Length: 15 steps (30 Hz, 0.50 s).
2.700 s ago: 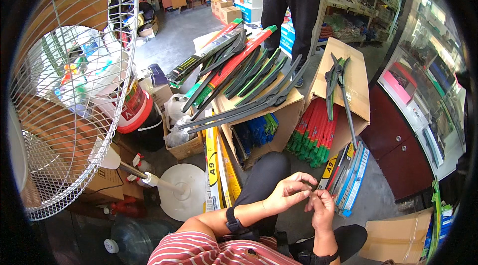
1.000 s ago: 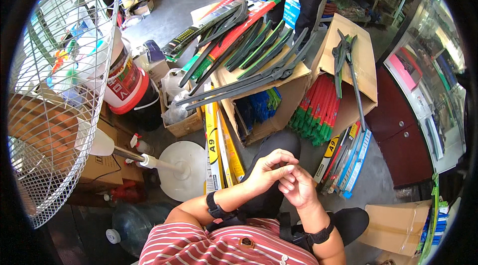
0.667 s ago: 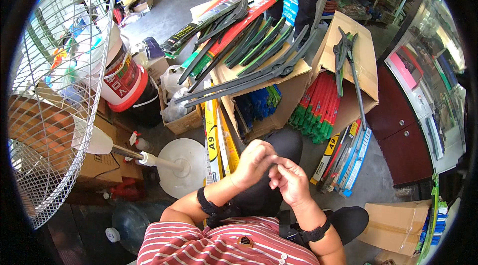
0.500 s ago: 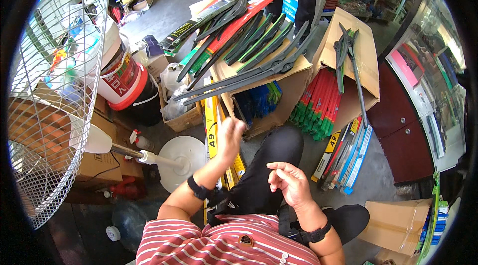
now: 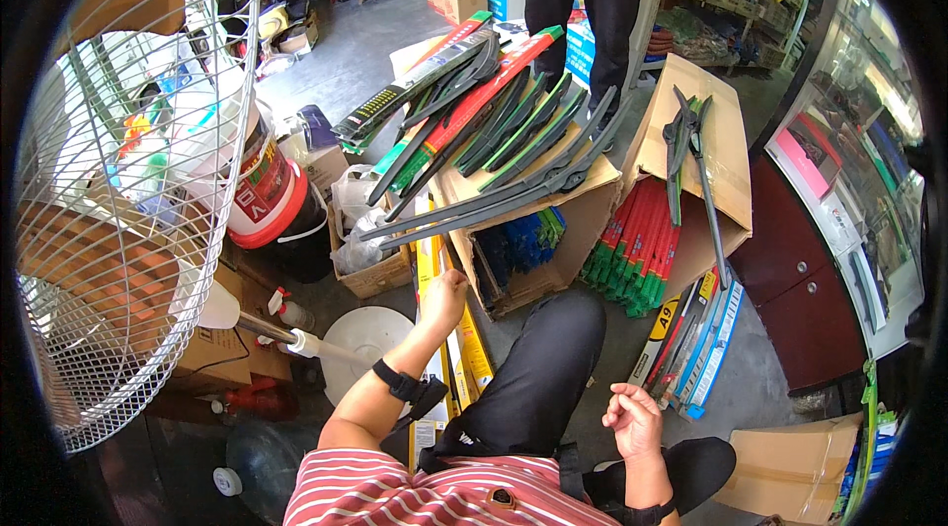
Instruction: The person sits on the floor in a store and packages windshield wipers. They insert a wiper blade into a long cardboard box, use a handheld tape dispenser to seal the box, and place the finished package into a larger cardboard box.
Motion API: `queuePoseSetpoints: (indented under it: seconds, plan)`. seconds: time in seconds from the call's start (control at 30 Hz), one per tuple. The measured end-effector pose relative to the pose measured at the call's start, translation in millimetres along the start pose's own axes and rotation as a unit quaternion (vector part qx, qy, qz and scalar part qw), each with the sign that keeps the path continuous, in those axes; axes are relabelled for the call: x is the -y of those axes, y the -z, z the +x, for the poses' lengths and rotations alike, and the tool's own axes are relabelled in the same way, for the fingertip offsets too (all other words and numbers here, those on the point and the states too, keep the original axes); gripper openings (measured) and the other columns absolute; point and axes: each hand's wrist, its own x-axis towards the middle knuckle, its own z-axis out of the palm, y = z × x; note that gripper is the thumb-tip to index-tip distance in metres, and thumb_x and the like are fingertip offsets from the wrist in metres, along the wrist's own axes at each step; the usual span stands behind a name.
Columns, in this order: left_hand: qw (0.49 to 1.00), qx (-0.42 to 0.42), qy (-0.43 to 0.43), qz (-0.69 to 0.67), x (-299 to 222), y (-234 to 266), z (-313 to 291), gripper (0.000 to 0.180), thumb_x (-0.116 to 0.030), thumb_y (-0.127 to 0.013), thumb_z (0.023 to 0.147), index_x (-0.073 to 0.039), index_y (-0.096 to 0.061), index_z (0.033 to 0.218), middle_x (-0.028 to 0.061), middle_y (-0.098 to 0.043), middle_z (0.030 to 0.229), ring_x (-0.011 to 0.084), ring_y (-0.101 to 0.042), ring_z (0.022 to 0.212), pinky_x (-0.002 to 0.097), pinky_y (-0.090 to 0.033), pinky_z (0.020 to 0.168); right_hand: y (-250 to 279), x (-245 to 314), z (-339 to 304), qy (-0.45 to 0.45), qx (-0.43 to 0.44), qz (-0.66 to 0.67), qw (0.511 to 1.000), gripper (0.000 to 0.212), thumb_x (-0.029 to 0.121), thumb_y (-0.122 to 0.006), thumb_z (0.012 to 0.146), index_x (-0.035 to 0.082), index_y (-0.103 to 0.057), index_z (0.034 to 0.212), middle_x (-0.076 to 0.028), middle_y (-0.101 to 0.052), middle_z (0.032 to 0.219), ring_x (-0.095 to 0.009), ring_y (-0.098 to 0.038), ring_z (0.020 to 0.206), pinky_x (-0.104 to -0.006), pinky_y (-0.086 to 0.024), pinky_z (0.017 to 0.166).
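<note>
My left hand (image 5: 443, 303) is closed in a loose fist, raised over long yellow boxes (image 5: 471, 348) on the floor; nothing shows in it. My right hand (image 5: 634, 418) hovers above my bent right leg, its fingers curled in with nothing visible between them. Ahead of my hands, black wiper blades (image 5: 538, 182) and a red-and-green wiper sleeve (image 5: 486, 81) lie piled on an open carton (image 5: 583, 264). Two more blades (image 5: 679, 146) rest on a second carton (image 5: 729, 128), with red-and-green packs (image 5: 632, 249) filling its opening. Neither hand touches these.
A wire-cage fan (image 5: 138, 230) with a round white base (image 5: 367, 338) stands at left, near a bucket (image 5: 259, 195). Long slim packs (image 5: 703, 338) lie on the floor to the right. A glass display cabinet (image 5: 790, 274) flanks the right. Someone in dark trousers (image 5: 583, 2) stands behind the cartons.
My right hand has moved right and down, its index finger now curled in. My left hand is slightly lower in view. The whole scene sits lower, as my head has tilted up.
</note>
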Motion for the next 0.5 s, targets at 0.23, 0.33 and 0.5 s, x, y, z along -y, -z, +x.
queuePoseSetpoints:
  seconds: [0.23, 0.33, 0.5]
  plan:
    - [0.981, -0.049, -0.182, -0.037, -73.6, 98.3, 13.5, 0.021, 0.003, -0.058, 0.07, -0.002, -0.061, 0.09, 0.0151, -0.054, 0.088, 0.0351, -0.056, 0.087, 0.0397, -0.047, 0.076, 35.9, -12.8, -14.3, 0.007, -0.068, 0.015, 0.998, 0.016, 0.003, -0.052, 0.085, -0.002, -0.06, 0.097, -0.007, -0.057, 0.069, -0.016, -0.054, 0.056, -0.0297, -0.048, 0.053]
    - [0.967, -0.108, -0.221, 0.065, -80.5, 123.1, 71.7, 0.018, -0.006, -0.061, 0.073, -0.001, -0.061, 0.09, 0.0183, -0.055, 0.099, 0.0352, -0.054, 0.094, 0.0401, -0.045, 0.081, 46.3, -23.7, -15.3, 0.0, -0.092, 0.02, 0.996, 0.016, 0.003, -0.052, 0.083, -0.002, -0.061, 0.096, -0.007, -0.057, 0.067, -0.016, -0.055, 0.055, -0.0298, -0.049, 0.052]
    - [0.93, -0.061, -0.103, 0.348, -62.8, 129.2, 160.8, 0.047, -0.008, -0.059, 0.067, -0.01, -0.058, 0.113, 0.0186, -0.038, 0.135, 0.0409, -0.025, 0.132, 0.0611, -0.02, 0.105, 60.9, -34.4, -14.5, -0.003, -0.133, 0.012, 0.991, 0.018, 0.004, -0.051, 0.08, 0.0, -0.061, 0.095, -0.007, -0.056, 0.066, -0.017, -0.054, 0.055, -0.0314, -0.048, 0.052]
